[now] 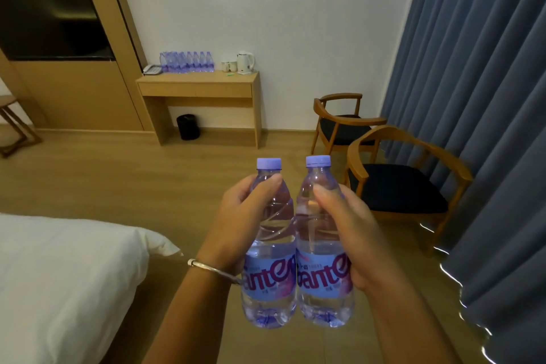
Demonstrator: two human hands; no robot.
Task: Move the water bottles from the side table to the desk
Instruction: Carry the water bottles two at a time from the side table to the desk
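With the left hand (236,216) wrapped round one water bottle (270,245) and the right hand (345,224) round the other bottle (323,245), carry both upright to the desk (198,81) (well ahead), setting them beside the row (186,62) there.

white kettle (245,62), maybe two cups (229,66), black bin (188,126), two armchairs (396,183)

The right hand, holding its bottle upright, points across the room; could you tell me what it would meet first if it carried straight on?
Probably nothing close: ahead of the right hand lies bare floor, then the wall right of the desk. The nearer chair sits off to its right. Depth is uncertain.
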